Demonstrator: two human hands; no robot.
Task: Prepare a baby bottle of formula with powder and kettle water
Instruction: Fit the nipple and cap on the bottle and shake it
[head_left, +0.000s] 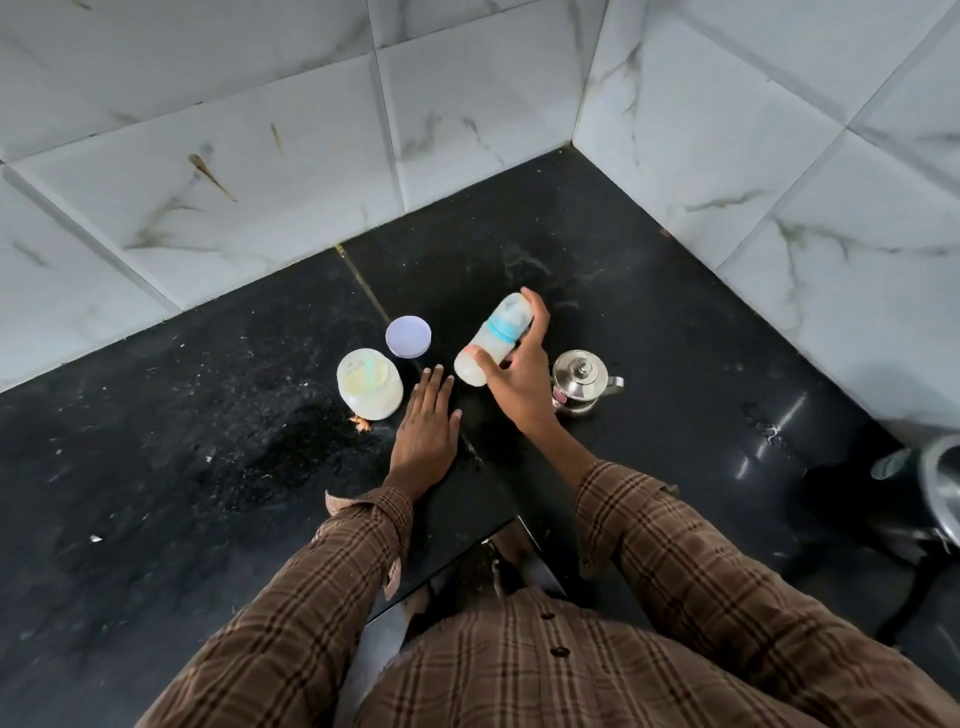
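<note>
Resting flat on black counter (156, 467), left hand (427, 426), fingers spread, holds nothing. Right hand (519, 374) just right of it, wrapped around bottle (493, 340), lifted and tilted, teat end pointing far, milky liquid inside. Open powder jar (370, 383) left of left hand, scoop inside. Steel kettle (579, 382) right of right hand, lid on. Lid (408, 336) farther, between jar and bottle. Tiled wall (260, 156) beyond.

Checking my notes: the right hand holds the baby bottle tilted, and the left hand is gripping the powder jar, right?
Not quite. In the head view the left hand lies flat on the counter beside the powder jar, not gripping it. The right hand does hold the baby bottle tilted.
</note>
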